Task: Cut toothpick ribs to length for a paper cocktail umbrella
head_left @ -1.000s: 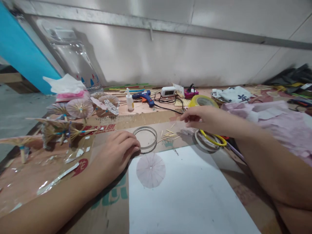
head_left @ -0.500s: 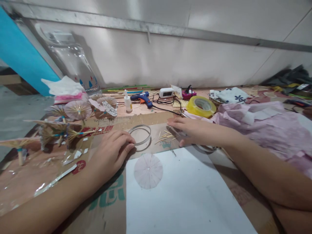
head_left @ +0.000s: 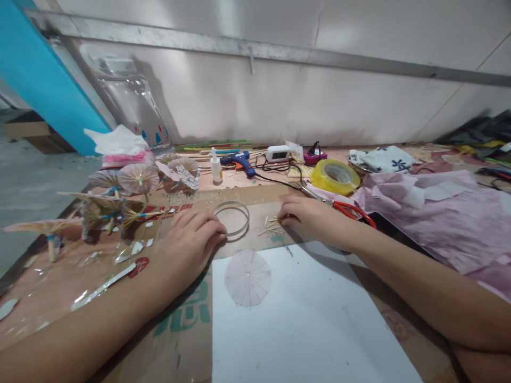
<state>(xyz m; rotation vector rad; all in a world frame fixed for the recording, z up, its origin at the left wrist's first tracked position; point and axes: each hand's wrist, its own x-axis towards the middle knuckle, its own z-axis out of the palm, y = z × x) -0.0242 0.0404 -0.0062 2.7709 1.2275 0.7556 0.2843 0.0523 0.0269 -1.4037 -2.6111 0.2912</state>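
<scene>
My left hand [head_left: 192, 239] pinches the near left edge of a thin grey ring [head_left: 247, 219], which is tilted up on the cardboard [head_left: 187, 340]. My right hand [head_left: 310, 218] has its fingertips down on several short thin wooden sticks [head_left: 270, 230], its fingers closed at the pile's right end. Whether a stick is between those fingers is partly hidden. Nearer me, a round pale-pink paper disc [head_left: 248, 279] with radiating lines lies on a white sheet [head_left: 295, 330].
Small paper umbrellas [head_left: 139, 178] stand at left. Behind are a glue bottle [head_left: 216, 169], a blue glue gun [head_left: 240, 161] and a glass jug [head_left: 133, 106]. Yellow tape [head_left: 334, 178], red-handled scissors [head_left: 348, 209], a dark flat device [head_left: 399, 234] and pink cloth-like sheets [head_left: 431, 218] lie at right.
My right hand has lowered onto the sticks and its fingers have closed. The scissors and dark device now show behind it. My left hand keeps hold of the ring; the view has shifted slightly.
</scene>
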